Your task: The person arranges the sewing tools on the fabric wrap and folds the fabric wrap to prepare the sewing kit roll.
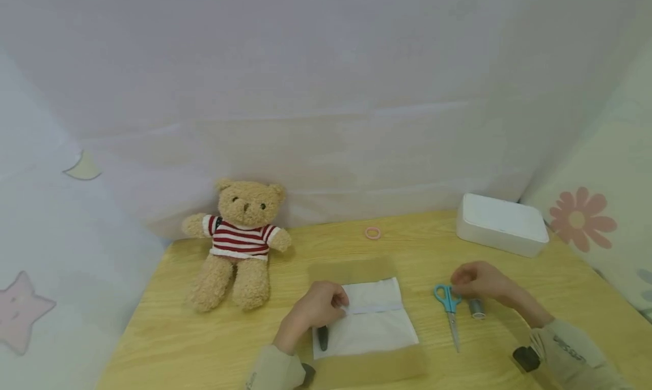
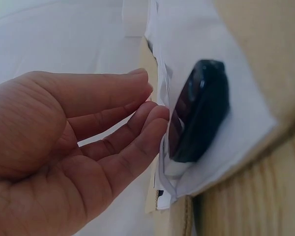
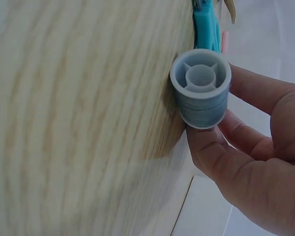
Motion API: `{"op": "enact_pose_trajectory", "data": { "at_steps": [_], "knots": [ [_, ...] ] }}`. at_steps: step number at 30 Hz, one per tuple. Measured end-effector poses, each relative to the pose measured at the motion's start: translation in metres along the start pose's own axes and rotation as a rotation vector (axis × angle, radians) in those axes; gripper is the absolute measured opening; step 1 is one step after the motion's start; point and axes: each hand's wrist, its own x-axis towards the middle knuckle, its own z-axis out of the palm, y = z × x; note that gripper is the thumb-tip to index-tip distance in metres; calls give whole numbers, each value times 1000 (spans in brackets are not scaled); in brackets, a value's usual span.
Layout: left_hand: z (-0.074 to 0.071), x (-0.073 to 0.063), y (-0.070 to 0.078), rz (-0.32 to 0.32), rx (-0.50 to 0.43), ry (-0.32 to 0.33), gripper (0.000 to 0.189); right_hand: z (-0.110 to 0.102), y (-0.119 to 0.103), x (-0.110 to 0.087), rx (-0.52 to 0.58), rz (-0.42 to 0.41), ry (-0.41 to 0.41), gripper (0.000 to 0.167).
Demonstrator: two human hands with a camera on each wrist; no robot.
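A white cloth (image 1: 374, 330) lies on a tan board (image 1: 377, 373), with a raised fold or seam across it. My left hand (image 1: 318, 304) is at its left edge, thumb and index tips close together and the other fingertips by the cloth; whether they pinch anything is unclear. Beneath that hand a dark, glossy object (image 2: 201, 110) rests on the cloth, its kind unclear. My right hand (image 1: 481, 281) bends over the table beside blue-handled scissors (image 1: 449, 305) and a grey thread spool (image 3: 201, 101). The spool hides its fingertips in the right wrist view.
A teddy bear (image 1: 241, 234) in a striped sweater sits at the back left. Farther back is a small pink ring (image 1: 373, 233). The white box (image 1: 501, 226) stands at the back right, near the wall covering (image 1: 580, 152).
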Motion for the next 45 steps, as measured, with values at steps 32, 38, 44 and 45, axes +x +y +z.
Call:
{"op": "enact_pose_trajectory", "data": {
  "at_steps": [32,38,44,45],
  "knots": [
    [0,-1,4,-6,41,0,7,-3,-18,1,136,12,-74,22],
    [4,1,6,-2,50,23,8,-5,-17,2,223,-16,-138,29],
    [9,2,12,-30,38,32,6,-11,-18,2,266,-56,-143,31],
    [10,2,13,-38,41,27,6,-12,-19,2,276,-69,-146,31]
  ]
}}
